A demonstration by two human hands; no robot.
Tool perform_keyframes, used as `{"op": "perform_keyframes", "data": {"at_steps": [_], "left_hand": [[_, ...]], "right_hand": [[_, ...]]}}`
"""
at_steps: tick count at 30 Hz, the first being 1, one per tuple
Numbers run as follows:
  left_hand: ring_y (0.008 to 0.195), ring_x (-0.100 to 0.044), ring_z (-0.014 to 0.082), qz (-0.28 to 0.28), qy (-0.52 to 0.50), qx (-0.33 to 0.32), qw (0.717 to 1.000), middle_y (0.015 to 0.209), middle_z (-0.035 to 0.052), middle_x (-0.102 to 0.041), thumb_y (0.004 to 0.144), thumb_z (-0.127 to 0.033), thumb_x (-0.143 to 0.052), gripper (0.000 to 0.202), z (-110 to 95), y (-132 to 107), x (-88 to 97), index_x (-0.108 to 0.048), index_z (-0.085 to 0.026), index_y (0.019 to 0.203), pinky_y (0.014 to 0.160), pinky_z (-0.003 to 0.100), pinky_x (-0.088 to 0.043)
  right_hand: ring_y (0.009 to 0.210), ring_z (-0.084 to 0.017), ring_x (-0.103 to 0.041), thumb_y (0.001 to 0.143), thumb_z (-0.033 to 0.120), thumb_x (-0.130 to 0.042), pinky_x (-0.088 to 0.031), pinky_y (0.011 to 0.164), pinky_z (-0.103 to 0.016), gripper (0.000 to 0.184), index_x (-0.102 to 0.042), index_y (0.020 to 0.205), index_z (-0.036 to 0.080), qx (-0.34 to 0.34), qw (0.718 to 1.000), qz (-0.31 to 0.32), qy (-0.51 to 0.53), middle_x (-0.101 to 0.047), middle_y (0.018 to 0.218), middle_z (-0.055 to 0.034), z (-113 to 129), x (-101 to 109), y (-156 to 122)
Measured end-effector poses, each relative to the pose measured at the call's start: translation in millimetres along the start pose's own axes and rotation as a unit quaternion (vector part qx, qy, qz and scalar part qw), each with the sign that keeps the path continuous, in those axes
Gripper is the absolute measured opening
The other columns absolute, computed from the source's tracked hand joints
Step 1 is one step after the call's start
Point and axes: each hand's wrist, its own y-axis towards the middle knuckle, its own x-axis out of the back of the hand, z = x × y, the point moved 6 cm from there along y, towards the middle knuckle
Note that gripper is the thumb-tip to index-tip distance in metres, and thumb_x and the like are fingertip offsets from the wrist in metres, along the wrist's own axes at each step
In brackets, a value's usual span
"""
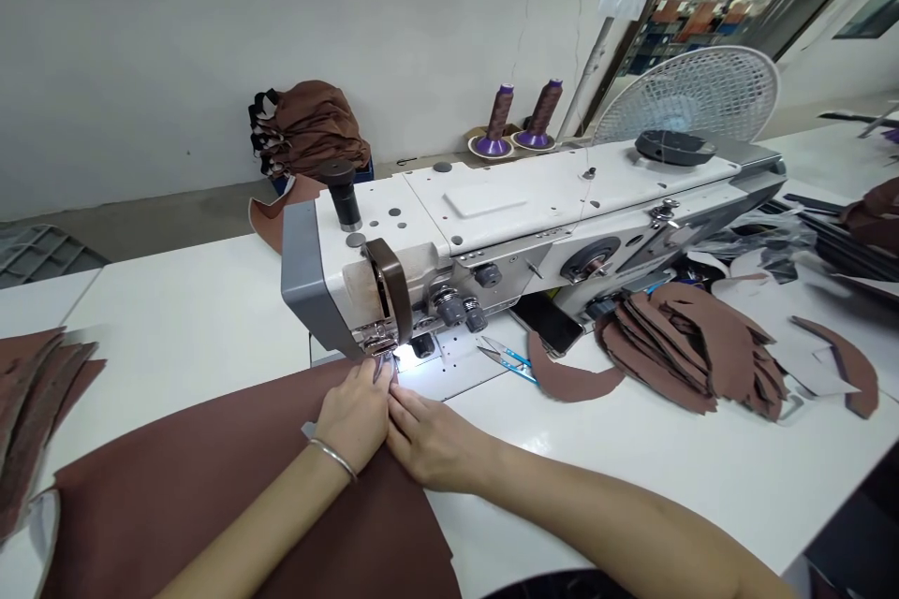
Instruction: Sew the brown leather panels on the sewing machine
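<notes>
Brown sheet (211,487): flat on table (197,318), spread from near edge, left of centre, up to sewing machine (534,206). Far tip under presser foot (381,354), lit by the machine lamp.

Left hand (355,419): on the sheet, hard against the foot. Fingers (370,381) together, bent down onto the material. Pinching or just pressing: cannot tell. Thin bangle (334,457) on the wrist.

Right hand (434,445): touching the left hand, resting at the sheet's right border. Fingers (403,405) together, pointing at the foot. Grip on the border not readable either.

Machine: mid-table, body running toward far right corner, head end nearest the hands.

Rest of table:
- blue-handled snips (507,357) just right of the lit plate, near the right hand but not touched
- dark phone (554,323) against the machine base, just past the snips
- curved brown piece (572,384) touching the snips' right end
- stack of cut brown pieces (692,346) further right, overlapping like shingles
- single curved strip (847,374) near right edge
- second pile of brown pieces (35,393) at left edge, well apart from the hands

Behind the machine at far edge: two purple thread cones (520,117), side by side. White fan (692,94) to their right. Bundle of brown material (313,126) past the far edge, near the wall.
</notes>
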Motion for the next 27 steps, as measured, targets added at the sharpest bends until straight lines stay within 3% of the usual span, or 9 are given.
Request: {"op": "perform_keyframes", "data": {"at_steps": [6,10,13,18,21,27], "left_hand": [[0.103,-0.056,0.0247,0.002,-0.016,-0.007,1.000,0.114,0.0122,-0.054,0.092,-0.015,-0.032,0.042,2,3,-6.3,-0.047,-0.017,0.132,0.075,0.035,-0.052],[0.105,-0.054,0.0223,-0.029,-0.019,-0.027,0.999,0.118,0.0125,-0.054,0.092,-0.012,-0.032,0.042,0,3,-5.4,-0.048,-0.014,0.131,0.087,0.033,-0.048],[0.102,-0.054,0.0244,-0.048,0.010,-0.013,0.999,0.113,0.0128,-0.057,0.092,-0.010,-0.033,0.041,-2,-1,-5.3,-0.050,-0.014,0.129,0.086,0.037,-0.047],[0.091,-0.055,0.0248,-0.078,0.078,-0.021,0.994,0.099,0.0122,-0.060,0.090,-0.007,-0.033,0.038,-14,-15,-13.5,-0.056,-0.009,0.121,0.078,0.037,-0.047],[0.089,-0.054,0.0230,-0.104,0.087,-0.042,0.990,0.096,0.0116,-0.060,0.089,-0.006,-0.036,0.034,-19,-18,-16.8,-0.057,-0.008,0.116,0.077,0.035,-0.047],[0.088,-0.053,0.0229,-0.095,0.071,-0.063,0.991,0.095,0.0095,-0.059,0.089,-0.006,-0.038,0.027,-20,-13,-18.0,-0.060,-0.009,0.104,0.078,0.036,-0.047]], "right_hand": [[0.111,-0.033,-0.059,0.091,0.010,-0.043,-0.042,0.102,-0.051,0.031,-0.056,0.114,-0.006,0.006,1.000,-0.005,-0.002,-0.060,0.114,-0.0296,1,3,0],[0.113,-0.033,-0.057,0.090,0.008,-0.042,-0.045,0.099,-0.049,0.032,-0.055,0.115,-0.007,-0.002,1.000,-0.010,-0.005,-0.059,0.116,-0.0291,-5,1,1],[0.112,-0.035,-0.057,0.090,0.010,-0.042,-0.046,0.095,-0.049,0.031,-0.057,0.112,-0.006,-0.005,1.000,-0.024,-0.002,-0.060,0.114,-0.0279,-9,4,2],[0.089,-0.029,-0.063,0.088,0.014,-0.046,-0.047,0.088,-0.046,0.020,-0.063,0.090,0.004,0.056,0.998,-0.030,0.026,-0.066,0.090,-0.0188,8,13,-3],[0.070,-0.023,-0.060,0.087,0.013,-0.044,-0.049,0.076,-0.040,0.019,-0.061,0.079,0.008,0.052,0.996,-0.036,0.060,-0.063,0.076,-0.0131,13,19,-4],[0.067,-0.022,-0.056,0.084,0.013,-0.043,-0.048,0.072,-0.038,0.020,-0.061,0.076,0.008,0.044,0.995,-0.052,0.067,-0.061,0.072,-0.0132,10,20,-3]]}}
